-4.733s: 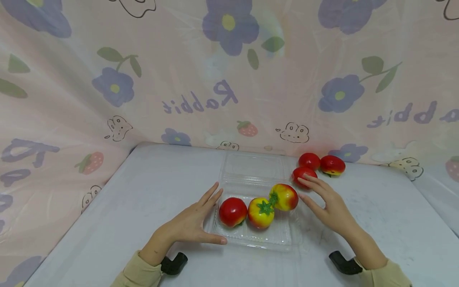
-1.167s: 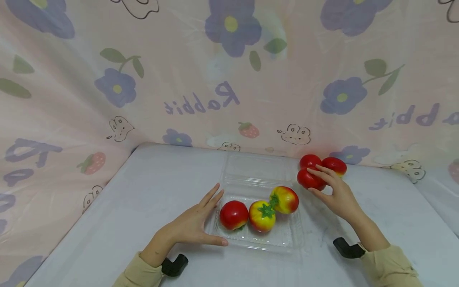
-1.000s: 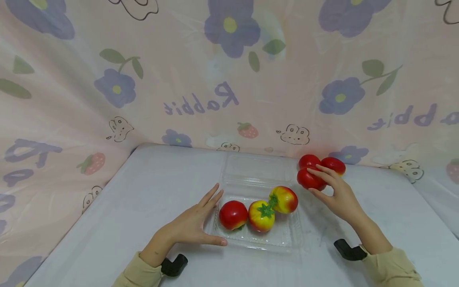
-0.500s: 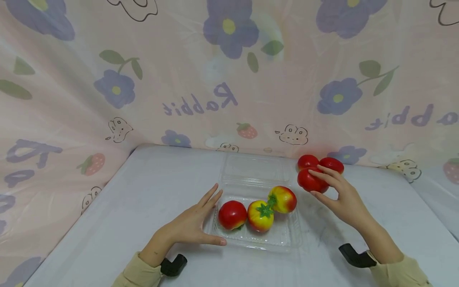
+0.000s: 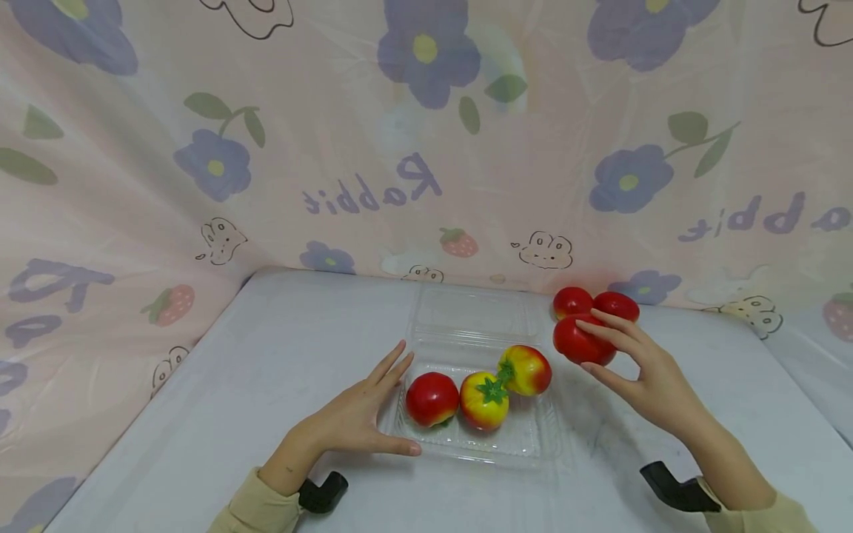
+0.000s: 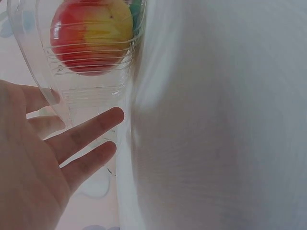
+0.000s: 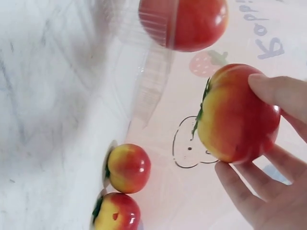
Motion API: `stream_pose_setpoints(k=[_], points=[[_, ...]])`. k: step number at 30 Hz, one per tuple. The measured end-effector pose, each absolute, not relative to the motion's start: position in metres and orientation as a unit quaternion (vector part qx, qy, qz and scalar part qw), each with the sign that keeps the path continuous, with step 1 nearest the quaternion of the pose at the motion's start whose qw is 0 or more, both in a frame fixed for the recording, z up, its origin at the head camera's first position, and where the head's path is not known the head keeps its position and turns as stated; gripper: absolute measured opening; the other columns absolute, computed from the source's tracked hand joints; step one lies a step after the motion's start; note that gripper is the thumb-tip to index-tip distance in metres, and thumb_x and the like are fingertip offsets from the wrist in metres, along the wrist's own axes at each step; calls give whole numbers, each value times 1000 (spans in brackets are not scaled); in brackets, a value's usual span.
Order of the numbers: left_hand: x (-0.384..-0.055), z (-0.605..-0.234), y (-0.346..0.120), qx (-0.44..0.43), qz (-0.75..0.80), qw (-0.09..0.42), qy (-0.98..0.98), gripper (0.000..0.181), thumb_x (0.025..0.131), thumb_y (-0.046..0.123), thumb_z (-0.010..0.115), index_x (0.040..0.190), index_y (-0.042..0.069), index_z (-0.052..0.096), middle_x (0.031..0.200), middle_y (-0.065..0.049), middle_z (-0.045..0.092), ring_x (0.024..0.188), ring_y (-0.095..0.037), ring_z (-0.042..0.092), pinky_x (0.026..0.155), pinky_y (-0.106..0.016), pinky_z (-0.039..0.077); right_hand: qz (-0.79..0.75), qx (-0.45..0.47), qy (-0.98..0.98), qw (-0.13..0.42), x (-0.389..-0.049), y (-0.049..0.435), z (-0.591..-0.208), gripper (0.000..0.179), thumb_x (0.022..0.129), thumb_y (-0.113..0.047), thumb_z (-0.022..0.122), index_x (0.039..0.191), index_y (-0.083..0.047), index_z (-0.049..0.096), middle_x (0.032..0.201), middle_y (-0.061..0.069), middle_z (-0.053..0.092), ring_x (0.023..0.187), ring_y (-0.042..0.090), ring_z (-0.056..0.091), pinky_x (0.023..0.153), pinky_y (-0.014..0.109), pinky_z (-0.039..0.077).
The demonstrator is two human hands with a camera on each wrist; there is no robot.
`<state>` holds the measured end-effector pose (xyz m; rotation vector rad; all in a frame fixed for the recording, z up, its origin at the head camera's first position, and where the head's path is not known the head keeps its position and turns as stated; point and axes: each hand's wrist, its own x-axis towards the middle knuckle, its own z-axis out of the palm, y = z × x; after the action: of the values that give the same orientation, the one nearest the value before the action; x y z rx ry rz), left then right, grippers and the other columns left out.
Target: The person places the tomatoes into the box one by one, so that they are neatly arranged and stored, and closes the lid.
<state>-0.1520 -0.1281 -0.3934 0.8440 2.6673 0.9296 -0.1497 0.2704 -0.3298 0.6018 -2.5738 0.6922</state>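
My right hand [image 5: 656,381] holds a red tomato [image 5: 578,342] between thumb and fingers, off the table. In the right wrist view the same tomato [image 7: 240,115] shows a yellow underside with green leaves. My left hand [image 5: 349,418], fingers spread and straight, rests along the left side of a clear plastic clamshell box [image 5: 480,455]. Three tomatoes lie in it: a red one [image 5: 432,400] at left, a yellow one [image 5: 484,400] in the middle and a yellow-red one [image 5: 526,370] at right. The box's open lid [image 5: 476,311] lies flat behind.
Two more red tomatoes [image 5: 571,303] sit at the back right of the white table [image 5: 300,333], near the patterned cloth backdrop [image 5: 533,178]. Each wrist carries a black camera mount, one on the left [image 5: 323,493] and one on the right [image 5: 676,490].
My right hand has reached the front tomato of the back group, gripped it and lifted it slightly toward me. The left hand and box stay in place.
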Motion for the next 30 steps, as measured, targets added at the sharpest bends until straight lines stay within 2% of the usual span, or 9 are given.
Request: stream_pose_setpoints(k=[1, 2, 4, 8, 9, 15, 21, 30], points=[[-152, -393, -128, 285, 314, 96, 900, 114, 67, 67, 72, 155, 32, 9, 163, 8, -4, 134, -20, 46, 102, -58, 42, 247, 214, -923, 202, -148, 270, -329, 62, 72, -9, 83, 129, -23, 61, 138, 7, 52, 123, 7, 44, 83, 6, 43], [-152, -393, -128, 286, 313, 96, 901, 114, 67, 67, 71, 155, 32, 9, 163, 8, -4, 134, -20, 45, 102, -58, 42, 249, 215, -923, 200, -147, 270, -328, 62, 72, -10, 83, 129, -23, 61, 137, 7, 53, 122, 5, 44, 82, 10, 48], [-152, -394, -128, 286, 313, 95, 901, 113, 67, 67, 71, 155, 32, 8, 162, 9, -4, 134, -19, 45, 102, -58, 42, 248, 214, -924, 195, -145, 269, -326, 62, 72, -11, 83, 129, -24, 61, 136, 7, 53, 121, -7, 38, 80, 11, 49], [-152, -394, -128, 287, 315, 95, 900, 113, 68, 67, 72, 155, 32, 9, 162, 13, -6, 134, -19, 45, 103, -58, 41, 250, 221, -924, 189, -140, 267, -323, 63, 71, -10, 83, 129, -23, 61, 136, 8, 53, 121, -11, 35, 79, 12, 50], [-152, -394, -128, 287, 316, 95, 900, 114, 68, 67, 72, 155, 31, 9, 162, 12, -6, 134, -19, 46, 103, -58, 40, 247, 220, -925, 188, -139, 267, -323, 63, 71, -10, 84, 128, -24, 61, 136, 7, 54, 121, -13, 35, 79, 8, 45], [-152, -393, -128, 285, 316, 95, 900, 115, 67, 67, 71, 155, 25, 12, 163, 6, -3, 134, -21, 45, 102, -59, 42, 246, 230, -924, 183, -133, 264, -320, 63, 71, -10, 84, 128, -26, 62, 136, 5, 54, 122, -14, 34, 79, 8, 46], [-152, -394, -127, 282, 316, 96, 901, 114, 67, 67, 72, 155, 30, 10, 163, 7, -3, 134, -21, 45, 101, -59, 42, 251, 241, -921, 172, -130, 263, -319, 63, 71, -10, 84, 128, -27, 61, 134, 4, 55, 118, -17, 35, 79, 10, 49], [-151, -394, -127, 283, 314, 93, 901, 114, 67, 68, 71, 155, 31, 10, 163, 7, -3, 134, -21, 45, 101, -58, 42, 263, 256, -918, 148, -124, 260, -321, 61, 71, -11, 84, 126, -26, 62, 129, 3, 58, 113, -16, 39, 76, 17, 54]])
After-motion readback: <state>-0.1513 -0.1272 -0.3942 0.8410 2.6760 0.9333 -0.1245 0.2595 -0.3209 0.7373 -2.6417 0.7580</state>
